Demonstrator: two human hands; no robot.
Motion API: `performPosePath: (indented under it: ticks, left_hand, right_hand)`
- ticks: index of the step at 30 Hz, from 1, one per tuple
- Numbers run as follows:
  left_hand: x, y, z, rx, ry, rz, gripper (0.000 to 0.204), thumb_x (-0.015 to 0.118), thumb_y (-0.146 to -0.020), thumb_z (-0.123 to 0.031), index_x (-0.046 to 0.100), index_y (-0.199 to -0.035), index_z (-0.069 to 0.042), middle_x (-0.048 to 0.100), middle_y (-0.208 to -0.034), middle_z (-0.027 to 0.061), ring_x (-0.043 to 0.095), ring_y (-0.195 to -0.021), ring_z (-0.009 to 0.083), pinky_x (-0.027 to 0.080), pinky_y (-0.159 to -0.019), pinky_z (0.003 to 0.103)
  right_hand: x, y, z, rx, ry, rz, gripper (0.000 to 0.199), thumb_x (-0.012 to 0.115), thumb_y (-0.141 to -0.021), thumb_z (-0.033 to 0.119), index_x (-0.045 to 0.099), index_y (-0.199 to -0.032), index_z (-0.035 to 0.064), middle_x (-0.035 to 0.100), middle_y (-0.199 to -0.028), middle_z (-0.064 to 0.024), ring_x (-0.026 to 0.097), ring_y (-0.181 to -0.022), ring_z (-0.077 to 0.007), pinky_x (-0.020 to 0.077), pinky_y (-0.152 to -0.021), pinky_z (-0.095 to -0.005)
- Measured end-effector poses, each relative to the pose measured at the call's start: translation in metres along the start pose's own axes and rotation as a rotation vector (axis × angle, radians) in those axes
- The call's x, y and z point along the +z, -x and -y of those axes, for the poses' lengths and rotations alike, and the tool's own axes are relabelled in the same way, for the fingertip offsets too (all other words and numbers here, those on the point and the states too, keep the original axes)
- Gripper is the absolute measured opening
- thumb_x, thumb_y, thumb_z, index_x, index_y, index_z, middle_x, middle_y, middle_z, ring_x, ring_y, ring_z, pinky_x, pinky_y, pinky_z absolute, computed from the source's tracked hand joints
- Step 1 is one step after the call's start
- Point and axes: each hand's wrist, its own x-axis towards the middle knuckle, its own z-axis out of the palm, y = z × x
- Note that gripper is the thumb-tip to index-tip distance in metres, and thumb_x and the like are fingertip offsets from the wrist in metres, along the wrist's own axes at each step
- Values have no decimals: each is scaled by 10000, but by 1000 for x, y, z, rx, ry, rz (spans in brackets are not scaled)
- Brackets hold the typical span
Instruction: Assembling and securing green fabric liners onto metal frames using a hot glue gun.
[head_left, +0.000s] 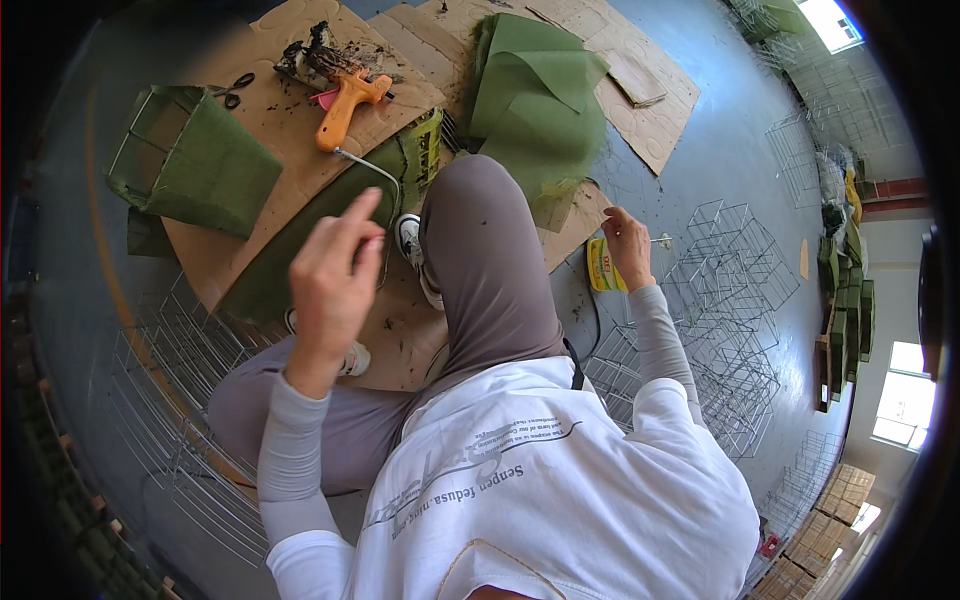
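From my remote station I see the yellow cylindrical container with a printed label [604, 266] just left of and partly behind the right hand [628, 250], near the lower right corner of the brown cardboard sheet [646, 120] that bears a pile of green fabric pieces [540, 90]. That right hand has its fingers bent downward around empty-looking space above the container's rim; whether it grips the container, merely touches it or pinches something thin, I cannot tell. On my other side, the left hand [335, 275] hovers loosely unclenched, index finger stretched out, the others half bent, with nothing visible in its grasp, though it is slightly blurred. Just beyond its fingertips runs a thin, curved grey wire or cord [397, 190], and under and beside it spreads a long dark-green fabric strip [262, 282], along the lower right edge of the second brown cardboard sheet [225, 255]. Near that sheet's right corner lies an orange-handled glue gun [343, 110], well apart from both hands; a green fabric-covered wire frame [225, 175] overlaps its left edge.
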Motion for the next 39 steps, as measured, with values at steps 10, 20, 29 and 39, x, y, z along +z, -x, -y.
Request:
performPosePath:
  ticks: [10,20,29,39]
  left_hand:
    - [54,-15,-33,233,22,44,636,688,-779,78,538,-1380,-66,625,-817,56,612,-741,211,514,-696,357]
    - [61,-17,-36,340,-171,59,639,683,-777,77,525,-1385,-38,574,-795,54,583,-737,212,511,-688,365]
    - [53,-12,-28,205,-95,-48,622,658,-775,108,540,-1371,-26,605,-810,82,607,-748,213,518,-702,348]
    - [50,-23,-70,-502,1153,59,532,482,-1042,-154,278,-1517,-29,671,-1169,183,650,-1110,235,509,-981,342]
  right_hand:
    - [18,22,-8,40,0,75,260,671,-846,113,648,-1104,94,722,-889,-100,690,-862,-305,520,-756,-404]
    - [32,29,-16,22,-37,106,277,669,-839,104,640,-1114,82,720,-887,-106,686,-877,-310,516,-778,-409]
    - [32,28,-11,50,-119,108,266,664,-844,85,648,-1109,78,724,-887,-113,693,-875,-288,522,-764,-385]
    - [-66,12,199,-705,-748,-343,293,500,-945,0,596,-1211,-75,638,-1206,-231,620,-1148,-354,495,-972,-402]
